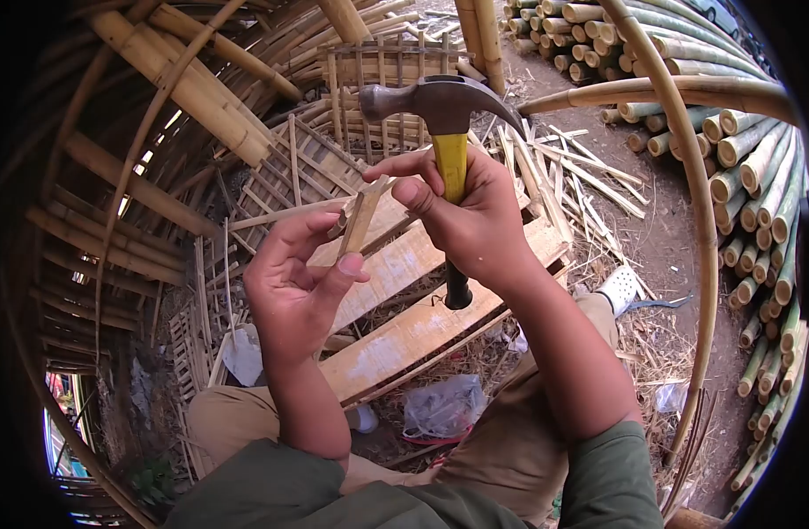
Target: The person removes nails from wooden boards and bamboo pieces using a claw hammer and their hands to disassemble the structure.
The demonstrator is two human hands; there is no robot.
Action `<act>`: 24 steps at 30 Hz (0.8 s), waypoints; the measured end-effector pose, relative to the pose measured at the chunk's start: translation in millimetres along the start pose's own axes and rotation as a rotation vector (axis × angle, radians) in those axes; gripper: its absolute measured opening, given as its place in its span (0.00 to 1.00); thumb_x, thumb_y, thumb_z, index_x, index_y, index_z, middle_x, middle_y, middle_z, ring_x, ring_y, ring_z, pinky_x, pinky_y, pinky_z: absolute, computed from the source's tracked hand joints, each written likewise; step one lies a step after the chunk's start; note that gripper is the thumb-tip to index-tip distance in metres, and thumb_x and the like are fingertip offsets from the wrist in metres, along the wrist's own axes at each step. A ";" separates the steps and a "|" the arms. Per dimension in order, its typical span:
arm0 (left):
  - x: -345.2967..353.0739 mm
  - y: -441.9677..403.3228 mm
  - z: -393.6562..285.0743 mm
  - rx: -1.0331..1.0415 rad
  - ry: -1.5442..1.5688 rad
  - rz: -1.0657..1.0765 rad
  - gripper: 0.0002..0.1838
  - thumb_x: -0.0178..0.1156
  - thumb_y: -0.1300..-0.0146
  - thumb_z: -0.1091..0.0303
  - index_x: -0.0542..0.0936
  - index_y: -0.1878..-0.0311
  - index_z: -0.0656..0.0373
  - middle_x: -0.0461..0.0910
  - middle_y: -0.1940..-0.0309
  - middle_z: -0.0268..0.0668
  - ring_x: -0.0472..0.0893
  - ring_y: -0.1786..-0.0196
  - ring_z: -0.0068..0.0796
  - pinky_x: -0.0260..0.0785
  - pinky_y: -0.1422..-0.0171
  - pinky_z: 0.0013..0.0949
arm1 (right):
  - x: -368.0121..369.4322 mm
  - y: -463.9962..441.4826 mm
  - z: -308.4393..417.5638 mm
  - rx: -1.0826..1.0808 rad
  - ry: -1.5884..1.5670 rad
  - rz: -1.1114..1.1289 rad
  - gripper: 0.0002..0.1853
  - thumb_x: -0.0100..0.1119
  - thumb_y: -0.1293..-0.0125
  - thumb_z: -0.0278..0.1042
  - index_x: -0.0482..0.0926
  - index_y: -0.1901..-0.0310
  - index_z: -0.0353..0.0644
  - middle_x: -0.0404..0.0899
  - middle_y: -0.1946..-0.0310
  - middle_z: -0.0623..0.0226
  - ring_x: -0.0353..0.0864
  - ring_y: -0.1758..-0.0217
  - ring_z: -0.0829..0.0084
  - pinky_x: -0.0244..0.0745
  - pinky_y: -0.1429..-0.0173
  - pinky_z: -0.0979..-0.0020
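One grey-steel, yellow-and-black-handled claw hammer [455,167], mid-handle hidden by the right hand [479,216], grip closed around it. One short, flat, tan bamboo strip [363,219], pinched in the left hand [288,278]. Round green-tan bamboo poles [775,181], stacked: cut off from my view, uncounted.

At upper centre, the hammer [453,163] has a dark grey head, yellow handle and black butt. The wooden piece [361,219] left of it is pale tan; the planks [391,348] mid-frame are honey-tan with whitish patches. The shirt [255,485] along the bottom is dark green, the trousers [510,441] khaki. At right, bamboo poles [772,167] show green with pale yellow ends.
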State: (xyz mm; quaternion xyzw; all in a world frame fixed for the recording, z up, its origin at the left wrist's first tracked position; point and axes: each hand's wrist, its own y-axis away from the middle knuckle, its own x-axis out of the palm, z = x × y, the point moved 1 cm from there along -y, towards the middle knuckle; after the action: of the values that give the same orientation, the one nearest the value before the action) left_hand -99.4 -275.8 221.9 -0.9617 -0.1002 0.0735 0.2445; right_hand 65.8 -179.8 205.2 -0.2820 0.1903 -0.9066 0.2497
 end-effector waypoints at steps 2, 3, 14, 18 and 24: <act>-1.5 -0.7 1.0 0.004 0.007 -0.006 0.21 0.70 0.41 0.79 0.76 0.46 0.69 0.78 0.44 0.49 0.80 0.39 0.38 0.87 0.56 0.33 | 0.8 -1.0 1.0 0.036 -0.052 -0.011 0.16 0.67 0.34 0.24 0.65 0.69 0.42 0.85 0.58 0.57 0.82 0.53 0.77 0.78 0.48 0.72; -1.9 -0.8 0.9 0.004 0.004 -0.006 0.21 0.70 0.41 0.78 0.76 0.46 0.69 0.78 0.44 0.48 0.80 0.39 0.38 0.87 0.56 0.32 | 0.8 -1.3 1.2 0.050 -0.067 -0.014 0.16 0.67 0.34 0.25 0.65 0.70 0.43 0.85 0.58 0.57 0.82 0.53 0.77 0.78 0.48 0.72; 32.7 12.9 4.0 0.260 -0.340 -0.085 0.19 0.74 0.47 0.79 0.76 0.54 0.63 0.84 0.50 0.48 0.85 0.46 0.37 0.82 0.47 0.35 | -22.0 1.0 5.7 0.118 0.018 0.077 0.25 0.77 0.50 0.19 0.63 0.71 0.46 0.84 0.59 0.58 0.79 0.60 0.81 0.76 0.61 0.78; 38.4 13.5 6.1 0.304 -0.330 -0.082 0.17 0.75 0.48 0.78 0.73 0.63 0.62 0.85 0.55 0.48 0.87 0.51 0.42 0.81 0.49 0.36 | -26.5 3.1 2.6 0.096 -0.031 0.125 0.25 0.74 0.50 0.14 0.62 0.71 0.46 0.83 0.58 0.53 0.81 0.64 0.80 0.76 0.62 0.79; 43.5 15.3 -1.6 0.301 -0.346 -0.035 0.18 0.76 0.51 0.81 0.73 0.67 0.62 0.84 0.56 0.46 0.86 0.50 0.38 0.80 0.48 0.35 | -42.7 8.5 1.0 0.090 -0.004 0.189 0.28 0.78 0.56 0.15 0.62 0.70 0.46 0.82 0.61 0.51 0.84 0.59 0.72 0.80 0.61 0.75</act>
State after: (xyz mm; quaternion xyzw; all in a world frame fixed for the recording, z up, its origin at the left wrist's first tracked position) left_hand -54.6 -279.8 211.8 -0.8854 -0.1449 0.2474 0.3658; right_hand 99.9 -162.8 184.0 -0.2532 0.1747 -0.8860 0.3469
